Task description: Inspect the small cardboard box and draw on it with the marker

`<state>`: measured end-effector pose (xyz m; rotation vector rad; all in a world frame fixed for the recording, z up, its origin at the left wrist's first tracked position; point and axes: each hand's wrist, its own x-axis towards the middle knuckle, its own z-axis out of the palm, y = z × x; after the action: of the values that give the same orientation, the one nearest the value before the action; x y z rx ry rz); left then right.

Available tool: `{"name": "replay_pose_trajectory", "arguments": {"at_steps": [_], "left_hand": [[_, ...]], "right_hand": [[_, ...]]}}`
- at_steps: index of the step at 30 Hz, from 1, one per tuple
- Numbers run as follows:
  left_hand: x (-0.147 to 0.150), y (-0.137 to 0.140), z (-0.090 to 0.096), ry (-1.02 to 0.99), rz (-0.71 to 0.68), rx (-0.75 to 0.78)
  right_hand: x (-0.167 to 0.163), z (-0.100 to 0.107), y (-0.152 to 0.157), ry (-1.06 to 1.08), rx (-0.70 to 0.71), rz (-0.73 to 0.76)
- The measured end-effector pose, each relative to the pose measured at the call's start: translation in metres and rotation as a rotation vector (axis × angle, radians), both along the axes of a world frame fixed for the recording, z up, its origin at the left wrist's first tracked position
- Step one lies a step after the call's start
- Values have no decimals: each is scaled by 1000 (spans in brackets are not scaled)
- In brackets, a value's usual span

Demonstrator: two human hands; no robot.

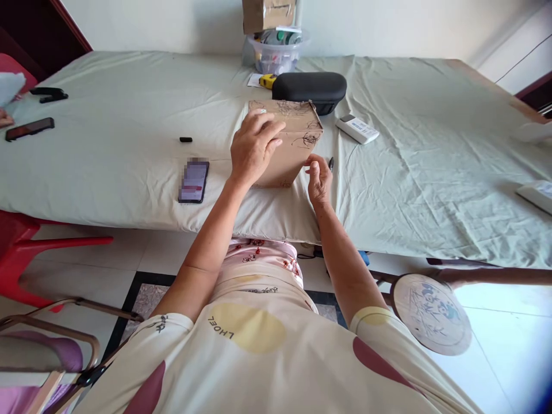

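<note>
A brown cardboard box [282, 155] with black scribbles on its top and edges stands near the front edge of the cloth-covered table [125, 172]. My left hand [255, 144] grips its upper left side, fingers over the top edge and thumb across the front. At the lower right edge, my right hand [319, 179] holds the box with curled fingers, their tips partly hidden. Just right of that hand lies a dark pen [331, 164]. A phone [194, 181] with a lit screen is left of the box, and a small black cap [186, 140] lies beyond it.
Behind the box are a black case [309, 87], a yellow tape measure [268, 81] and a plastic tub [278, 56]. A white device [357, 129] lies to the right. At far left are another person's hand [5, 118], a dark phone [30, 129] and a stapler [49, 94].
</note>
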<state>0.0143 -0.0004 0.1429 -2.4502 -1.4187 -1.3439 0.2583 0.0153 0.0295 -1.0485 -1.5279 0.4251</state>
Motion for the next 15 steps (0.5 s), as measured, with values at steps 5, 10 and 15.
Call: {"name": "replay_pose_trajectory", "arguments": {"at_steps": [5, 10, 15], "left_hand": [[0, 7, -4, -170, -66, -75], [3, 14, -12, -406, -66, -129], [4, 20, -22, -353, -27, -95]], "right_hand": [[-6, 28, 4, -32, 27, 8], [-23, 66, 8, -197, 90, -79], [-35, 67, 16, -308, 127, -105]]}}
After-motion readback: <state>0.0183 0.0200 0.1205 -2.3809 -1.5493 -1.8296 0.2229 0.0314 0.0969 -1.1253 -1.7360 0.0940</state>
